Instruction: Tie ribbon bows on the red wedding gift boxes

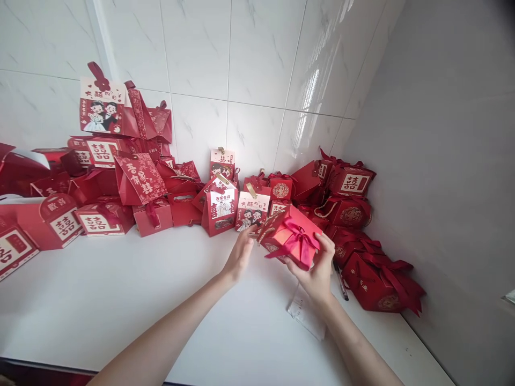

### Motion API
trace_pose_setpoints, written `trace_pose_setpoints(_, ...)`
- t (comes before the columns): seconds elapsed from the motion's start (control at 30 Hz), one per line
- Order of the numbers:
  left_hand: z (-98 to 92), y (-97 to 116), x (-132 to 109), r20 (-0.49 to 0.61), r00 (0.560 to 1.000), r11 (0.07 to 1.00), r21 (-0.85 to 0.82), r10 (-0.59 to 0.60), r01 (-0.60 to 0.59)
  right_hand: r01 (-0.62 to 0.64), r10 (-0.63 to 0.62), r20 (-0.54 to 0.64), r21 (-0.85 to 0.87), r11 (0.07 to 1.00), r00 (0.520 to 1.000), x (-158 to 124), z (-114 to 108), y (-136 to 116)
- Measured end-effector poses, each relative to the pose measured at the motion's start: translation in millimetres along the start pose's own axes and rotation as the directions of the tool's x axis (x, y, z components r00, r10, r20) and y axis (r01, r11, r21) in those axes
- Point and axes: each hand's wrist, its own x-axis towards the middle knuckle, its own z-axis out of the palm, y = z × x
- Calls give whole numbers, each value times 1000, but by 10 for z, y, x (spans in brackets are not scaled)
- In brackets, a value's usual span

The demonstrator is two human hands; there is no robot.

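Observation:
A red gift box [277,230] with gold print and a bright pink-red ribbon bow [300,241] is held tilted above the white table. My right hand [317,268] grips it at its lower right side, the thumb underneath and the fingers over the right edge. My left hand [238,257] is just left of the box, its fingers stretched out towards the box's left edge; whether the fingertips touch it I cannot tell. Behind the hands stand a pale-topped box with a cartoon couple [252,210] and a red box with a white label [222,206].
Piled red boxes [140,179] fill the back left against the tiled wall [257,59]. More ribboned boxes [372,284] line the right side by the grey wall [442,161]. A pen [341,283] and a clear plastic packet [306,313] lie on the white table [140,284] near my right forearm.

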Motion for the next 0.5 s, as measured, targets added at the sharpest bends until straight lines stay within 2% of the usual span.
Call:
trace_pose_setpoints(0.13, -12, 5, 5, -20, 1000, 1000, 16, 6, -6, -37, 39, 112, -19, 999, 993, -12, 21, -6)
trace_pose_setpoints(0.23, -21, 21, 15, -34, 999, 1000, 21, 7, -7, -49, 50, 60, -9, 999, 997, -7, 14, -4)
trace_pose_setpoints(0.37, -23, 35, 29, -57, 998, 1000, 21, 3, -2, -134, 131, 143, 16, 991, 981, -25, 19, -21)
trace_pose_setpoints(0.43, -20, 36, 32, -59, 998, 1000, 19, -1, 2, -168, 159, 124, 62, 984, 979, -49, 44, -36)
trace_pose_setpoints(0.5, -18, 37, 32, -56, 998, 1000, 9, 6, -5, -252, 233, 133, 156, 955, 963, -69, 79, -57)
